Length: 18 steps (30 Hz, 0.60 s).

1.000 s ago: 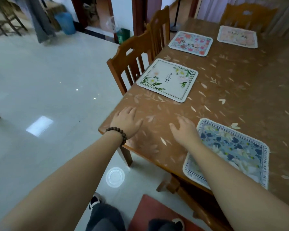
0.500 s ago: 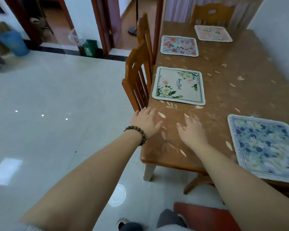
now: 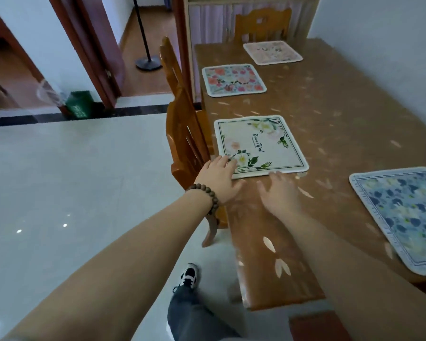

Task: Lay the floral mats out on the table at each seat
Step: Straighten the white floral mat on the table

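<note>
Nearest the camera, one shoe (image 3: pixel 189 276) and a trouser leg (image 3: pixel 192 313) show on the pale floor (image 3: pixel 71 193) beside the corner of the tabletop (image 3: pixel 335 114); two bare forearms reach forward over that corner. The left hand (image 3: pixel 219 180) (a bead bracelet (image 3: pixel 208 196) sits on its wrist) is spread flat with fingers apart, its fingertips resting on the near left corner of the white mat (image 3: pixel 260 145), gripping nothing; the right hand (image 3: pixel 279 193) is likewise open, palm down over the bare tabletop, its fingertips just at the white mat's near edge, though blur hides whether they touch it. Four floral mats lie flat on the tabletop, well apart from one another: the blue mat (image 3: pixel 403 215) at the near right, the white mat printed with flowers and script ahead of the hands, the pink and red mat (image 3: pixel 233 80) further along the same left edge, and the pale pink mat (image 3: pixel 272 52) at the far end. Three wooden chairs are in view; two stand at the left side, the near chair (image 3: pixel 185 143) by the white mat and the second chair (image 3: pixel 170 67) by the pink and red one; the third chair (image 3: pixel 262 24) stands at the far end behind the pale pink mat.
</note>
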Available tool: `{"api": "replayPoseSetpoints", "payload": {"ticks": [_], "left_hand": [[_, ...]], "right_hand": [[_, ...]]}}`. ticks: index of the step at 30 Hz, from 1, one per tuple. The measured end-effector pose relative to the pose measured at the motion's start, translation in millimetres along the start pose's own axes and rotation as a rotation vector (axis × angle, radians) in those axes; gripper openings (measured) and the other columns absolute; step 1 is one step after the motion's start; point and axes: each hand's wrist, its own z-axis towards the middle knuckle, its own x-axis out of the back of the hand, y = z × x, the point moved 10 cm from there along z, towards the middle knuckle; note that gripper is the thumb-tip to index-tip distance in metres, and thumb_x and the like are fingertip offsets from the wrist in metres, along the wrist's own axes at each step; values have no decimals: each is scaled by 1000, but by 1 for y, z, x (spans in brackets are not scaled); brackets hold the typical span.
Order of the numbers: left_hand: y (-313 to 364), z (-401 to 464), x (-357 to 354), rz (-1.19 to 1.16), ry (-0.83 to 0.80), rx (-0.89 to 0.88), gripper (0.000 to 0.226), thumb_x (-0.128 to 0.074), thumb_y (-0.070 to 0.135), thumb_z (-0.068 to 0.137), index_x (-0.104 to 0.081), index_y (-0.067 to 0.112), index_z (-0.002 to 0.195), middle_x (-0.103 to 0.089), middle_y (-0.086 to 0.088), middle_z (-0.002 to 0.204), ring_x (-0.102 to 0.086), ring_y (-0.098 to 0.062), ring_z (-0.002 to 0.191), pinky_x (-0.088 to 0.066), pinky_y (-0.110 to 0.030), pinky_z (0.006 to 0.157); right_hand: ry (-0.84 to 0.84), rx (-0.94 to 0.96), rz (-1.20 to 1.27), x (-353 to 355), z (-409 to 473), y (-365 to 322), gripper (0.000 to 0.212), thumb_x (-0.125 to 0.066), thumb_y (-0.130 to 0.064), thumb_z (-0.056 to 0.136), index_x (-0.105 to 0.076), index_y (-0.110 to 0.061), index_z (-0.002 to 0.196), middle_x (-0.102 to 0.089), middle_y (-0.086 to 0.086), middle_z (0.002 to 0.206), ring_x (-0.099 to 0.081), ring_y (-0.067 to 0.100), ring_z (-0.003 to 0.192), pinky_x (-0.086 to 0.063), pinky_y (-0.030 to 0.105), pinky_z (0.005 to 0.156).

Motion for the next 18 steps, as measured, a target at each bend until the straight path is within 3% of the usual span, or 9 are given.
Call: {"api": "replayPoseSetpoints", "payload": {"ticks": [3,8,18], "left_hand": [[-24,55,8,44,-42,-93,64,-39,50,92,-28,14,145,-35,-11,149,-28,-26,137,-22,-43,112],[-55,140,16,74,-196,-207,67,-37,49,92,-21,15,148,-21,-11,156,-17,-26,143,-17,-44,116],[-69,246,-15,152,-411,-395,72,-34,54,93,-9,18,151,-9,-9,159,-8,-25,145,-9,-43,117]], "right_hand": [[20,-66,28,-11,45,-12,56,-43,-40,96,-45,-3,137,-44,17,144,-33,31,136,-27,43,112],[-2,-206,45,-15,98,-17,49,-41,-37,97,-50,1,126,-53,20,130,-42,34,125,-30,44,109],[35,-584,144,-2,121,29,60,-40,-44,97,-36,-7,143,-33,14,152,-25,29,142,-24,45,115]]}}
